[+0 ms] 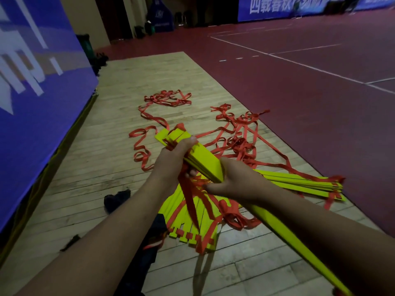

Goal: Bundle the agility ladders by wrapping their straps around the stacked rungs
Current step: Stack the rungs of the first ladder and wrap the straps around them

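Left hand (173,161) and right hand (237,181) both curl around the stacked yellow rungs (205,161), probably squaring them so the red straps (189,195) dangling below the fingers can wrap

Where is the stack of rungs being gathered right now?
Head view, centre: the stack of yellow rungs is gripped by the left hand and right hand, above fanned rungs on the wooden floor.

Both hands hold one stack of yellow rungs (205,159) above the wooden floor (102,167). The left hand (173,161) wraps it towards the far end, and the right hand (237,180) grips it nearer. Red straps (241,133) lie tangled beyond, with loose rungs (299,182) fanned out beneath.
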{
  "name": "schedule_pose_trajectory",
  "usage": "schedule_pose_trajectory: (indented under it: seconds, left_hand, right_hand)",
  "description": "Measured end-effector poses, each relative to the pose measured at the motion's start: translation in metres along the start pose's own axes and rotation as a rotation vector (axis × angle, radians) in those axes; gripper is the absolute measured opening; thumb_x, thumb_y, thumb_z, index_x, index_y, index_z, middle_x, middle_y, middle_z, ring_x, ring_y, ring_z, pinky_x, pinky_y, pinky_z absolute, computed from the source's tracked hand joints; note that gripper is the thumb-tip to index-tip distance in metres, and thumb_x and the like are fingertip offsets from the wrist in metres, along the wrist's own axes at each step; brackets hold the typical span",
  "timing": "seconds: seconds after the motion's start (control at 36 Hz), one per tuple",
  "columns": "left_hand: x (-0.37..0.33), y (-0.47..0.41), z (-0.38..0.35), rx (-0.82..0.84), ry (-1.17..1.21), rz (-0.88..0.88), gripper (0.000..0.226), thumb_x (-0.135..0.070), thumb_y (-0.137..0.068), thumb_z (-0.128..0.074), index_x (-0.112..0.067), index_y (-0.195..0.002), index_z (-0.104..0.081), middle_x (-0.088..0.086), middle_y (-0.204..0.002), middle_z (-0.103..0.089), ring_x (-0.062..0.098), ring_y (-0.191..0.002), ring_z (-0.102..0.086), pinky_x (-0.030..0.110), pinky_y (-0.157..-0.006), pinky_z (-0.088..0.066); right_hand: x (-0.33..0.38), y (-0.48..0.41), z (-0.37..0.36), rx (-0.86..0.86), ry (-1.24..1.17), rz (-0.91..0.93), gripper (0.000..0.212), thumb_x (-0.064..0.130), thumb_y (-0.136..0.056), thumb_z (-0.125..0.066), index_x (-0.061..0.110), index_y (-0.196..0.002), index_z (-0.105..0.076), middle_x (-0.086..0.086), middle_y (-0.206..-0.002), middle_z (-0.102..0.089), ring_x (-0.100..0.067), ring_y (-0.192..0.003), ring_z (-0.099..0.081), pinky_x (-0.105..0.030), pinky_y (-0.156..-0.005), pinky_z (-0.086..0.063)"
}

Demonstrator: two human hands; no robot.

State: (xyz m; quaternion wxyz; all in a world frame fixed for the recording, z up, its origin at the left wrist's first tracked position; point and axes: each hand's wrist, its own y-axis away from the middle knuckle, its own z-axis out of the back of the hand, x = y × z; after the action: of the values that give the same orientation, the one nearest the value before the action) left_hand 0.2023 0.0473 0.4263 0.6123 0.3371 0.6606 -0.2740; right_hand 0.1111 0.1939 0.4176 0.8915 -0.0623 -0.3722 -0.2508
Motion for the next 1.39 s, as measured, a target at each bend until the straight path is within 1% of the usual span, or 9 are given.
schedule_pose_trajectory:
  seconds: [0.11, 0.22, 0.31, 0.47, 0.72, 0.92, 1.03, 1.14, 1.39]
  left_hand:
    - [-0.003, -0.002, 0.005, 0.151, 0.056, -0.133, 0.026, -0.037, -0.087, -0.064, -0.019, -0.068, -0.062, 0.006, -0.058, -0.054, 0.020, -0.045, -0.051, 0.024, -0.042, -0.038]
    - [-0.004, 0.001, 0.002, 0.224, 0.020, -0.160, 0.028, -0.034, -0.090, -0.060, -0.024, -0.064, -0.064, 0.001, -0.057, -0.055, 0.017, -0.049, -0.052, 0.024, -0.042, -0.042]
    - [-0.004, -0.001, 0.007, 0.248, -0.036, -0.063, 0.021, -0.037, -0.088, -0.064, -0.019, -0.078, -0.061, -0.002, -0.060, -0.060, 0.016, -0.058, -0.058, 0.025, -0.050, -0.049]
    - [-0.003, -0.006, 0.015, 0.256, -0.279, 0.058, 0.053, -0.059, -0.086, -0.058, -0.008, -0.103, -0.062, 0.009, -0.069, -0.068, 0.023, -0.057, -0.064, 0.029, -0.053, -0.050]
    - [0.017, -0.002, -0.004, 0.055, 0.000, 0.157, 0.042, -0.051, -0.089, -0.062, -0.010, -0.079, -0.060, 0.002, -0.060, -0.056, 0.011, -0.044, -0.050, 0.019, -0.040, -0.038]
    - [0.008, -0.008, 0.009, 0.112, 0.059, -0.090, 0.041, -0.052, -0.083, -0.060, -0.012, -0.076, -0.060, 0.006, -0.064, -0.054, 0.019, -0.055, -0.053, 0.024, -0.045, -0.042]
    - [0.002, -0.007, 0.006, 0.180, 0.076, -0.125, 0.049, -0.059, -0.072, -0.060, -0.012, -0.085, -0.061, 0.008, -0.068, -0.056, 0.024, -0.063, -0.057, 0.026, -0.051, -0.045]
    - [0.000, -0.004, 0.003, 0.232, 0.108, -0.129, 0.034, -0.055, -0.068, -0.062, -0.024, -0.080, -0.072, 0.003, -0.074, -0.064, 0.020, -0.075, -0.065, 0.035, -0.072, -0.051]
    - [-0.005, -0.014, 0.022, 0.223, -0.168, 0.018, 0.056, -0.055, -0.083, -0.053, -0.001, -0.094, -0.063, 0.019, -0.069, -0.058, 0.030, -0.055, -0.059, 0.031, -0.054, -0.047]
  right_hand:
    - [-0.010, 0.005, 0.019, 0.115, -0.319, 0.068, 0.021, 0.041, -0.087, -0.075, 0.027, -0.101, -0.068, 0.012, -0.079, -0.070, 0.000, -0.072, -0.066, -0.021, -0.067, -0.047]
    - [-0.023, 0.005, 0.019, 0.495, -0.723, -0.072, 0.036, 0.033, -0.085, -0.072, 0.010, -0.112, -0.062, -0.016, -0.108, -0.072, -0.035, -0.094, -0.072, -0.041, -0.081, -0.058]
    - [-0.024, 0.007, 0.016, 0.704, -0.800, -0.104, 0.020, 0.025, -0.095, -0.059, 0.005, -0.099, -0.060, -0.022, -0.088, -0.068, -0.032, -0.068, -0.067, -0.037, -0.068, -0.055]
    - [-0.024, 0.003, 0.009, 0.390, -0.630, -0.206, 0.021, 0.025, -0.099, -0.061, 0.008, -0.089, -0.054, -0.004, -0.067, -0.053, -0.019, -0.057, -0.052, -0.032, -0.057, -0.047]
    - [-0.015, -0.001, -0.010, 0.015, 0.277, -0.086, 0.025, 0.041, -0.099, -0.058, 0.019, -0.106, -0.050, 0.001, -0.089, -0.057, -0.014, -0.077, -0.058, -0.026, -0.059, -0.045]
    - [-0.009, 0.011, 0.017, 0.023, -0.239, 0.022, 0.064, 0.075, -0.087, -0.043, 0.022, -0.110, -0.068, 0.001, -0.098, -0.069, -0.016, -0.091, -0.067, -0.039, -0.084, -0.054]
    - [-0.017, 0.017, 0.023, 0.209, -0.562, -0.030, 0.028, 0.053, -0.087, -0.057, 0.030, -0.081, -0.072, 0.012, -0.073, -0.070, -0.007, -0.071, -0.068, -0.028, -0.069, -0.051]
    - [-0.020, 0.019, 0.019, 0.583, -0.952, -0.131, 0.037, 0.039, -0.099, -0.052, 0.005, -0.110, -0.061, -0.022, -0.098, -0.070, -0.033, -0.079, -0.072, -0.037, -0.068, -0.060]
    - [-0.031, 0.012, 0.018, 0.391, -0.686, -0.130, 0.032, 0.036, -0.099, -0.059, 0.004, -0.105, -0.058, -0.010, -0.080, -0.065, -0.025, -0.071, -0.063, -0.038, -0.068, -0.052]
